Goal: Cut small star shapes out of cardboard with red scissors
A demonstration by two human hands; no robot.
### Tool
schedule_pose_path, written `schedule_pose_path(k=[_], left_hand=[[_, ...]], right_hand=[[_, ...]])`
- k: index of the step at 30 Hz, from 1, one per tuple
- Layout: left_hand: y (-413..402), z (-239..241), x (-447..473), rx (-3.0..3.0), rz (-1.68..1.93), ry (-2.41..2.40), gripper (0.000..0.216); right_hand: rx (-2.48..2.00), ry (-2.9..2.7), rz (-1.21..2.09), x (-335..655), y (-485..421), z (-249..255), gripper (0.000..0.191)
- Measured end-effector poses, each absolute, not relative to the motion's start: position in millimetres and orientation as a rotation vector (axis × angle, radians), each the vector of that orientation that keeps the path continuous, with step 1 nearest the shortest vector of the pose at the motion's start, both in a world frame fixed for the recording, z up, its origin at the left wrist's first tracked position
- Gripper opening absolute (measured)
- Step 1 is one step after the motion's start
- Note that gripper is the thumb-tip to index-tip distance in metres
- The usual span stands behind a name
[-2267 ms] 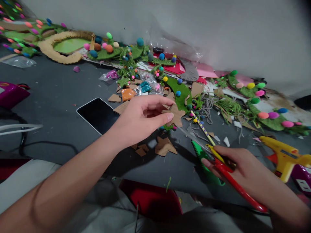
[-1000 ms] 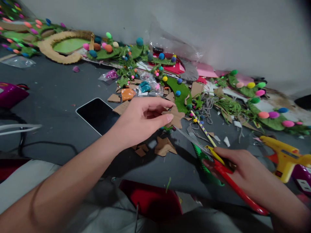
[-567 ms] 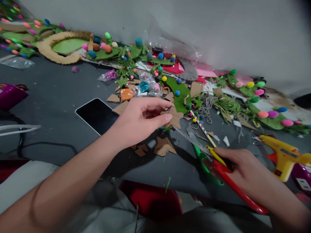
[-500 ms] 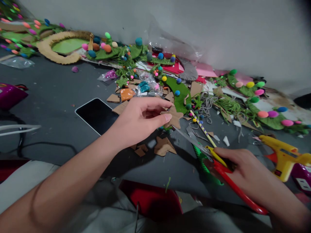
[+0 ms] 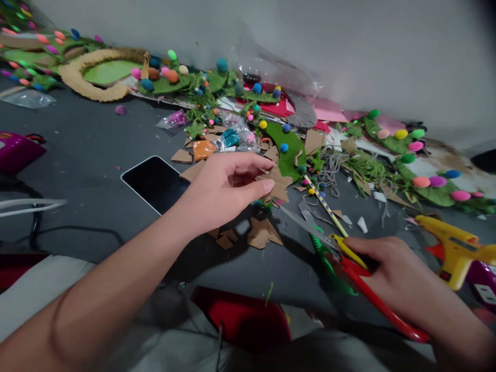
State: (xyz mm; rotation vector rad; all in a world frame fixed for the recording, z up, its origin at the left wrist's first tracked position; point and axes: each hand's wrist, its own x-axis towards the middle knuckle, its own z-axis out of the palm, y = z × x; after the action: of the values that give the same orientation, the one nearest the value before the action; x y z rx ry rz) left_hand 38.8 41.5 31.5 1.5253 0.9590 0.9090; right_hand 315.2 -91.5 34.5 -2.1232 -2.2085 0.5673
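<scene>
Between thumb and fingers, my left hand pinches a small star-shaped piece of brown cardboard above the table. My right hand is wrapped round the red and yellow handles of a pair of scissors. The long blades point up and left, with their tip close to the star's lower edge; whether they touch it I cannot tell. Below the star another cut cardboard piece lies on the dark table. A green toothed tool lies partly behind the scissors.
A phone lies left of my left wrist. At the right rests a yellow glue gun. A patterned pencil-like stick, grey yarn and cardboard scraps lie beyond my hands. Green wreath pieces with pom-poms line the wall.
The scissors' blade tip has shifted very slightly away from the star. Both hands keep their grips, and the rest of the scene is nearly the same.
</scene>
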Motion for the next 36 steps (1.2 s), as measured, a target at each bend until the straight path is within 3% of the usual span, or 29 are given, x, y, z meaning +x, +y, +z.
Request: schedule_pose_path(k=[11, 18, 36], left_hand=[[44.6, 30.6, 38.5, 1.428, 0.953, 0.991, 0.032], [38.4, 27.5, 44.5, 1.061, 0.912, 0.806, 0.033], [24.2, 21.5, 56.3, 0.923, 0.716, 0.709, 0.038]], right_hand=[[-2.484, -1.972, 0.677, 326.0, -85.6, 25.9, 0.042], [-2.212, -1.817, 0.834, 309.0, -87.6, 33.7, 0.053], [-1.974, -1.775, 1.081, 289.4, -87.5, 35.5, 0.046]])
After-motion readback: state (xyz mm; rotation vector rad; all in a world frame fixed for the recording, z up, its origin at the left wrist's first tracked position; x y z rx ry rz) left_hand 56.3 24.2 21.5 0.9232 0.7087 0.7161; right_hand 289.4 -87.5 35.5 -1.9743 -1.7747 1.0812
